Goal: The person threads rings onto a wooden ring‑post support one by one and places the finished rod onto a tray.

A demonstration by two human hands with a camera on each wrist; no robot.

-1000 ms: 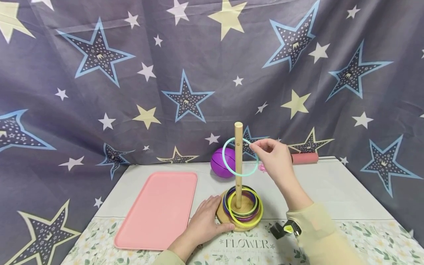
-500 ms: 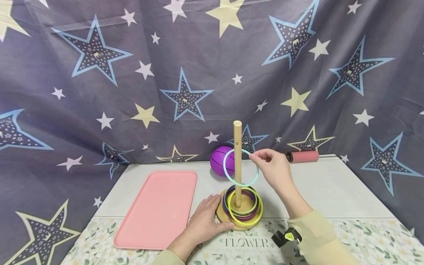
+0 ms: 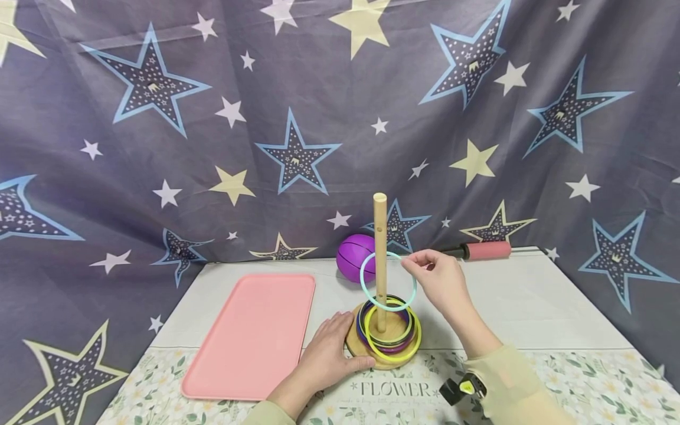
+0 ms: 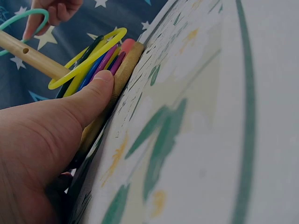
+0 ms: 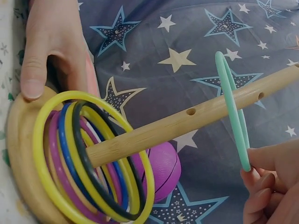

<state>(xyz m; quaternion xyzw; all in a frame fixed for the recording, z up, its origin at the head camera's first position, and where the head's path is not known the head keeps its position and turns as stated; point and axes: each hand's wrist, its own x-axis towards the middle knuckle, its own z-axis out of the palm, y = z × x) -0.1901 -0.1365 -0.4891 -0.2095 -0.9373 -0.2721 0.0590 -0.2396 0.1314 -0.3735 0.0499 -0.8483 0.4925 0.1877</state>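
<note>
Lowered since earlier frame: teal ring [image 3: 388,281], threaded on upright wooden peg [image 3: 379,248], pinched at right rim by right hand [image 3: 438,282]. Stacked rings [image 3: 389,334] lie directly below; left hand [image 3: 329,359] grips base [image 3: 355,345] on bench [image 3: 531,307].

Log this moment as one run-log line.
right hand: pinches mint ring, around wooden peg, above stacked rings | left hand: holds round wooden base | pink tray: beside base
</note>
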